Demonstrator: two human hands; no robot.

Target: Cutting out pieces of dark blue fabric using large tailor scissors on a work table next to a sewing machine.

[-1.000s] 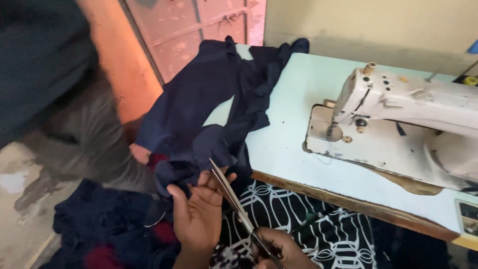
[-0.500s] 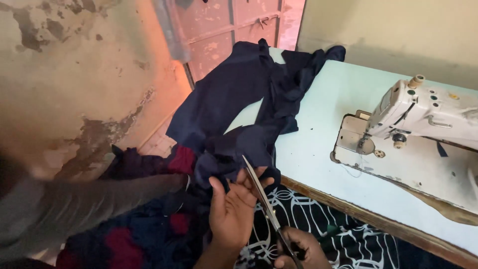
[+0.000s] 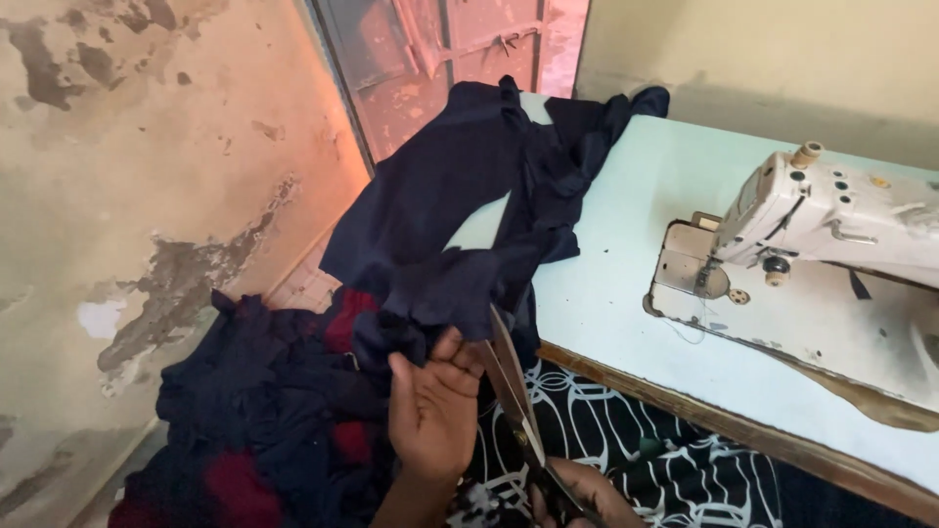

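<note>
My left hand (image 3: 433, 411) pinches the lower edge of a dark navy cloth (image 3: 460, 205) that drapes from the sewing table down toward my lap. My right hand (image 3: 582, 494), partly cut off at the bottom edge, grips the handles of long metal scissors (image 3: 514, 391). The scissor blades point up and reach the cloth edge right beside my left fingers. The cloth's upper part lies bunched on the table's left end.
A white sewing machine (image 3: 831, 225) stands on the pale table (image 3: 626, 293) at the right. A heap of navy and red fabric (image 3: 264, 420) lies on the floor at the left, against a peeling wall (image 3: 127, 196). Black-and-white patterned fabric (image 3: 636, 450) covers my lap.
The view has swung left and the other person seen at the left earlier is out of view. My hands keep the cloth and scissors, with the blades still at the cloth edge.
</note>
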